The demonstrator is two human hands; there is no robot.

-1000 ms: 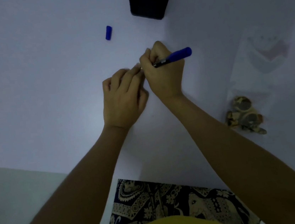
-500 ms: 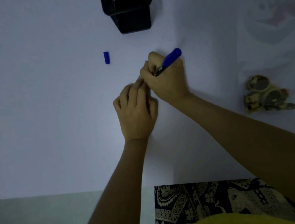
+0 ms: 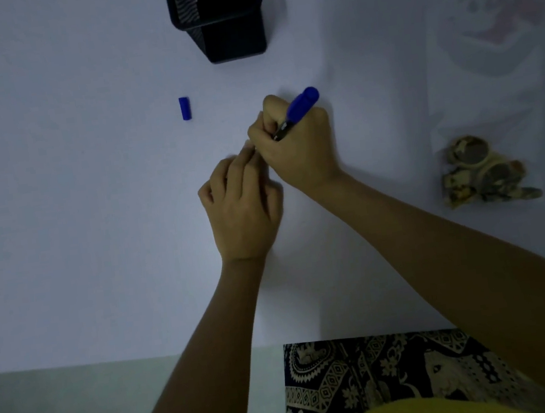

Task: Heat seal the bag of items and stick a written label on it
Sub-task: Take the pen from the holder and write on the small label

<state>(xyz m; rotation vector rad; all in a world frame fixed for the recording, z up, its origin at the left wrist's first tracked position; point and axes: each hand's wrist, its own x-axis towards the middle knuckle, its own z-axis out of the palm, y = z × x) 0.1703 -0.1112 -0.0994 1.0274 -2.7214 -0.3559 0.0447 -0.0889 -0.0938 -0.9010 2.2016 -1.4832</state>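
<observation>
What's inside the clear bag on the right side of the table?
The clear bag holds a clump of brown, patterned round pieces bunched at its near end. The rest looks empty. What the pieces are cannot be told in this dim view.

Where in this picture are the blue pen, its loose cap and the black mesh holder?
blue pen (image 3: 301, 105): head view, on its blue barrel above the right hand.
cap (image 3: 185, 108): head view, middle of the cap lying on the table.
black mesh holder (image 3: 233, 39): head view, on its dark front wall.
</observation>
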